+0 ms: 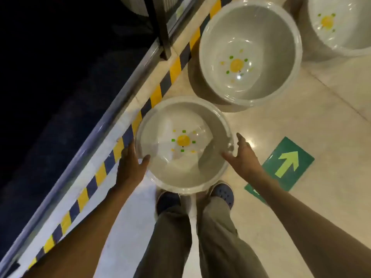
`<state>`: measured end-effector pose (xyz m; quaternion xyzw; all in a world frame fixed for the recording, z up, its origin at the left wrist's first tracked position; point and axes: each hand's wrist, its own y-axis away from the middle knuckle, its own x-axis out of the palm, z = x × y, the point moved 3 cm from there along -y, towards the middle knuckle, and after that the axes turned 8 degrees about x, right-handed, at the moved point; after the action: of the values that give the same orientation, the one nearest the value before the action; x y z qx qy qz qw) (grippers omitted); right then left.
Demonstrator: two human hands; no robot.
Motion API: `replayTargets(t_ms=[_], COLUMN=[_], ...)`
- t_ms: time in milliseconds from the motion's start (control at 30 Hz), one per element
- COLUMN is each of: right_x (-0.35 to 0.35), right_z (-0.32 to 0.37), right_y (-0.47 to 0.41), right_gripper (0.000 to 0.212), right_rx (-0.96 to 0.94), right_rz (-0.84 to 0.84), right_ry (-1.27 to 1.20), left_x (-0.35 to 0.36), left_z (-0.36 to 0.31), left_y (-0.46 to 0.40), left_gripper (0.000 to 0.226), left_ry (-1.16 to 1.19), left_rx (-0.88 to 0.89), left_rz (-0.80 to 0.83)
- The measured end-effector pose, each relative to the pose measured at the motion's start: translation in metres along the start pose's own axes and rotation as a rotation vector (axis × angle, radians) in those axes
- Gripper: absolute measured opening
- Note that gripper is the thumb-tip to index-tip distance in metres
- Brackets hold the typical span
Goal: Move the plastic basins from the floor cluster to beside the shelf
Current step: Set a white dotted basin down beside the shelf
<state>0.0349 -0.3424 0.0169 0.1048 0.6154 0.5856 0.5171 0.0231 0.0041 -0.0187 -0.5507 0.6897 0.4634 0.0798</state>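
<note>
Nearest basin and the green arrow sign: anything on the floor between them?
Head view: only the right hand at the nearest basin's rim, over bare tile; the green arrow sign lies beyond it.

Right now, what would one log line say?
left hand: on near basin rim | right hand: open at rim | two other basins on floor

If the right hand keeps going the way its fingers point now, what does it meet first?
The right hand already sits at the near basin's rim. Straight on, it would likely slide past that rim toward the second basin, though depth is unclear.
</note>
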Motion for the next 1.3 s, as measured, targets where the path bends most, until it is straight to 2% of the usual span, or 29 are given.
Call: replayTargets(t_ms=[133, 267, 367, 533, 700, 867, 1100, 1300], right_x=[0.022, 0.026, 0.012, -0.046, -0.125, -0.209, -0.290, -0.315], right_z=[-0.006, -0.013, -0.016, -0.007, 0.012, 0.027, 0.031, 0.034], right_y=[-0.040, -0.045, -0.034, 0.010, 0.056, 0.077, 0.060, 0.000], right_gripper=[0.084, 0.060, 0.057, 0.062, 0.061, 0.063, 0.066, 0.063], right_rx=[0.112, 0.063, 0.029, -0.025, -0.062, -0.087, -0.093, -0.041], right_rz=[0.008, -0.046, -0.081, -0.110, -0.168, -0.215, -0.280, -0.287], right_ry=[-0.108, -0.104, -0.122, -0.172, -0.206, -0.251, -0.292, -0.343], left_x=[0.015, 0.020, 0.010, -0.031, -0.076, -0.108, -0.105, -0.073], left_z=[0.012, 0.013, -0.001, -0.059, -0.151, -0.249, -0.343, -0.374], left_y=[-0.033, -0.040, -0.035, -0.017, -0.002, -0.003, -0.046, -0.118], left_gripper=[0.080, 0.078, 0.076, 0.074, 0.058, 0.065, 0.073, 0.079], left_ry=[0.050, -0.011, -0.017, -0.023, 0.118, 0.034, 0.061, 0.044], left_rx=[0.004, -0.002, 0.013, 0.071, 0.080, 0.133, 0.211, 0.270], left_rz=[-0.049, -0.075, -0.073, -0.076, -0.146, -0.152, -0.114, -0.069])
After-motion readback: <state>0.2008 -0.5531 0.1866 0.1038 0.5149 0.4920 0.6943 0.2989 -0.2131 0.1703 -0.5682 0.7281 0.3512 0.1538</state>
